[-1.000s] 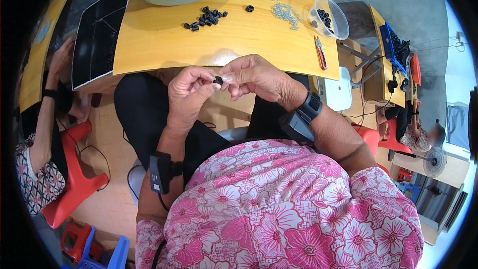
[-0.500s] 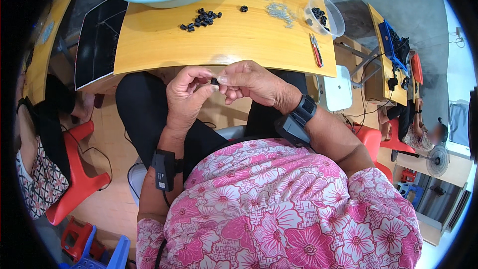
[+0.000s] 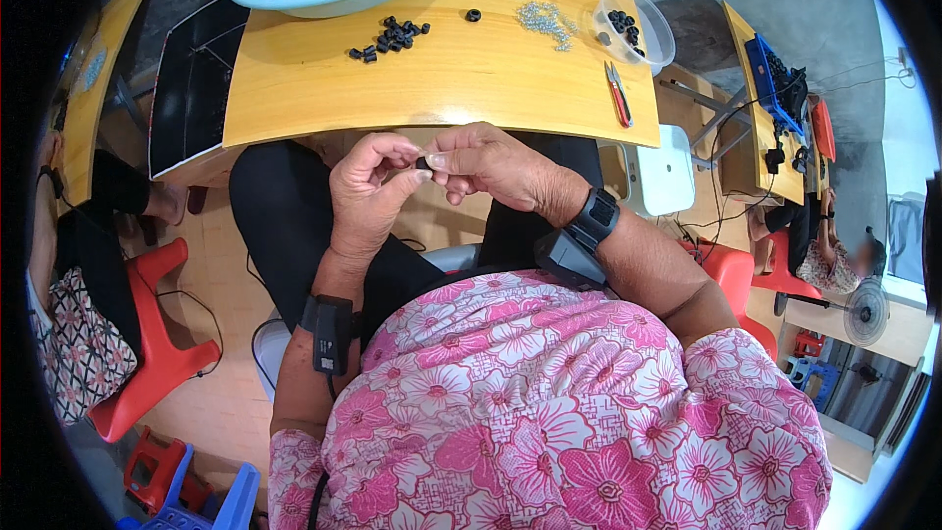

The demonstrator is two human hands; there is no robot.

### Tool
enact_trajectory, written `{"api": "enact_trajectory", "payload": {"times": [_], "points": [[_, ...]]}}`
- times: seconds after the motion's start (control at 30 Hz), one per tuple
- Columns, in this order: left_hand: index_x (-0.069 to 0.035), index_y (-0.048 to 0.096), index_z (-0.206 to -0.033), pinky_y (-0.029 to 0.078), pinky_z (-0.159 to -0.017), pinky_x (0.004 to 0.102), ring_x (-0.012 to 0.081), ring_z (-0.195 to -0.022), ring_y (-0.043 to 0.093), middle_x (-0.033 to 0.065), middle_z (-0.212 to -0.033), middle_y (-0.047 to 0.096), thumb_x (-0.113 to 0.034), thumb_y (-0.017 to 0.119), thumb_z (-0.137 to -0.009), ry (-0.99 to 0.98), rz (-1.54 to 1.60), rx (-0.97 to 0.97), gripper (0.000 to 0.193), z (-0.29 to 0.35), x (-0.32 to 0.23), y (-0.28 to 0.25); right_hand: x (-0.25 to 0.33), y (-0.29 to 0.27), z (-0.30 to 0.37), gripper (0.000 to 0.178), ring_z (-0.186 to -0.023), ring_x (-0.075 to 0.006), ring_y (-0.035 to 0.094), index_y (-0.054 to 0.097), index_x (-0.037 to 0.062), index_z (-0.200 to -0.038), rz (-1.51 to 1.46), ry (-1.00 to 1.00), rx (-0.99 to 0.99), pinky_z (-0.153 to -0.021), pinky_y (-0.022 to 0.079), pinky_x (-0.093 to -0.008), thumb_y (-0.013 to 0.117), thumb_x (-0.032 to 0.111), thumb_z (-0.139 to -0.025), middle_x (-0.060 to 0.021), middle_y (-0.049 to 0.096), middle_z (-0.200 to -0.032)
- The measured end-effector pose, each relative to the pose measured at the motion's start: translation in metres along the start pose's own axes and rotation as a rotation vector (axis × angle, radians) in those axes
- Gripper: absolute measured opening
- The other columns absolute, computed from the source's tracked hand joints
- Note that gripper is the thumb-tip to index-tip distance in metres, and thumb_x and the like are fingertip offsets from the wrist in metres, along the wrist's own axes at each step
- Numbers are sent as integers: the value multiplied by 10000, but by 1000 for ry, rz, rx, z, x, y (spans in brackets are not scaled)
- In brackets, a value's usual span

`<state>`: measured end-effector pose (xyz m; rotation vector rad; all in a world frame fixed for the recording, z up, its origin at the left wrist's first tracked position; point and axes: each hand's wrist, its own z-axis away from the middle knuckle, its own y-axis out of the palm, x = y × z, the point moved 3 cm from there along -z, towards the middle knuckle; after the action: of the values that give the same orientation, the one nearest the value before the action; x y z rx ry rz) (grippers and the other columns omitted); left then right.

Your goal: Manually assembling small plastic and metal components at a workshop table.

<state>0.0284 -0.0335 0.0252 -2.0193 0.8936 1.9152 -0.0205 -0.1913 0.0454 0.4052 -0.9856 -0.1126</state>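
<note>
Just off the near edge of the wooden table (image 3: 442, 88): right hand (image 3: 498, 169), fingers closed, meets left hand (image 3: 373, 179), which pinches a small black piece (image 3: 423, 163).
What the right grips: hidden. Piece judged light, firm, perhaps rubbery; hard to break, easy to drop; best taken by its outer side.

Small black piece (image 3: 423, 164) between both hands (image 3: 368, 185) (image 3: 498, 172), near the yellow table (image 3: 432, 88)
</note>
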Motion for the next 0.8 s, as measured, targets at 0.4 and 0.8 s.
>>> {"api": "enact_trajectory", "payload": {"times": [0.4,0.8], "points": [[18,505,-1237,450,-656,192,56,-765,509,19,-982,555,-103,677,-822,-86,48,129,465,7,-1,16,9,11,16,152,-766,-81,523,583,18,-998,451,-248,-48,-706,466,-237,545,129,-901,-12,577,-841],[34,513,-1232,448,-602,188,48,-747,504,20,-933,565,-177,609,-886,-176,62,136,416,7,-4,21,20,18,20,194,-681,-209,522,568,0,-981,843,-550,-183,-666,452,-311,593,73,-803,-115,556,-762]]}}
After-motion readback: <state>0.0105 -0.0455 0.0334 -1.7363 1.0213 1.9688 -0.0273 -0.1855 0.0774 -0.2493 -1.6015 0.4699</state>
